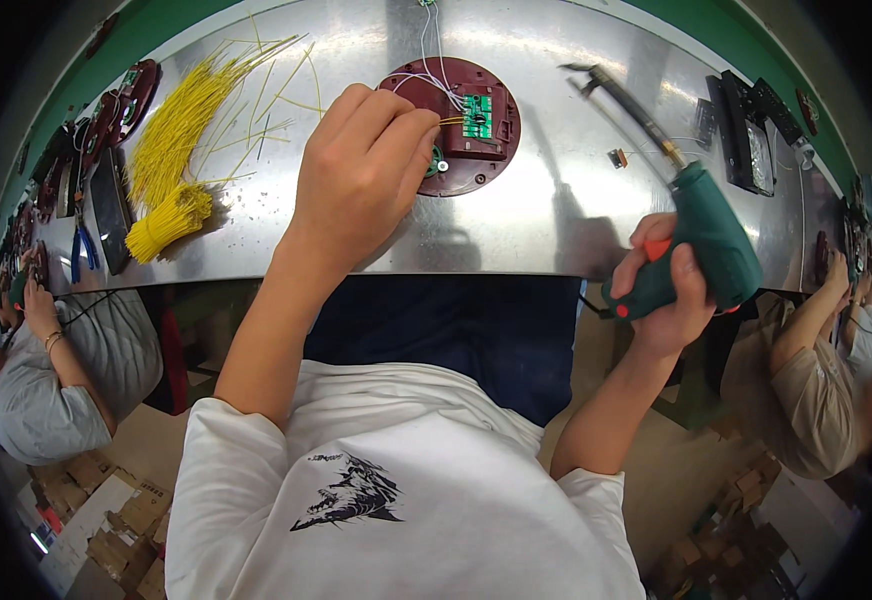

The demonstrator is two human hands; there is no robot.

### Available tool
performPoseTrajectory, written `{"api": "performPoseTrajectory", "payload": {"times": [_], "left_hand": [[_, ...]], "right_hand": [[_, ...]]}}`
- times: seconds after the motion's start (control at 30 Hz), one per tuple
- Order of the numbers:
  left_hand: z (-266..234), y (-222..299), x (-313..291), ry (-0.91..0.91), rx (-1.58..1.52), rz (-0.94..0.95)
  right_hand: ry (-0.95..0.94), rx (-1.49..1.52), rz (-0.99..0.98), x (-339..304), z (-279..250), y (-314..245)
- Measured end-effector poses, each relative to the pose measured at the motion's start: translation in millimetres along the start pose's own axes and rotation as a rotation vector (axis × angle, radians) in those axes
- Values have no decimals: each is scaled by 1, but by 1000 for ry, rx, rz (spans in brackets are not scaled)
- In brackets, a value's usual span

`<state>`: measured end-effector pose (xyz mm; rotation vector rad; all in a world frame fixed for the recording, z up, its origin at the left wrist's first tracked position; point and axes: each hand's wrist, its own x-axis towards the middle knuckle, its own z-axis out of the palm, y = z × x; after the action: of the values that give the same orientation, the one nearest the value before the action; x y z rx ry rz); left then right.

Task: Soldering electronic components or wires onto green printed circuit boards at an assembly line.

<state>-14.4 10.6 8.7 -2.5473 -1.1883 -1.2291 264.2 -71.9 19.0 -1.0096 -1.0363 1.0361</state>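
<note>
A round maroon plastic housing (481, 177) lies on the metal bench in front of me. On its raised part sits a small green circuit board (477, 105), and thin white wires (426, 77) run off toward the far edge. My left hand (361, 165) is closed in a pinch over the housing's left side, holding yellow wire (451, 121) whose end reaches the board. The fingertips are partly hidden. Off to the right, my right hand (671, 290) grips a green soldering gun (721, 235) with a red trigger. Its tip points up and away, apart from the board.
Loose yellow wires (181, 125) and a tied yellow bundle (168, 222) lie left. Beyond them are a dark block (111, 210) and blue-handled pliers (83, 248). A small component (617, 158) and black parts (741, 135) lie right. Other people sit on both sides.
</note>
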Motion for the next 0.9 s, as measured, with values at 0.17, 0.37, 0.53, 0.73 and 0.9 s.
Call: {"api": "performPoseTrajectory", "payload": {"times": [0.17,0.37,0.53,0.73,0.9], "left_hand": [[1,1,1,-2,-3,-3],[0,0,1,11,-5,3],[1,2,2,8,1,0],[-1,4,1,-6,-2,-22],[-1,4,2,-4,8,-23]], "right_hand": [[76,298,35,20,-22,8],[79,281,92,19,-24,10],[117,246,98,17,-22,10],[141,199,93,14,-20,11],[157,188,89,15,-19,10]]}}
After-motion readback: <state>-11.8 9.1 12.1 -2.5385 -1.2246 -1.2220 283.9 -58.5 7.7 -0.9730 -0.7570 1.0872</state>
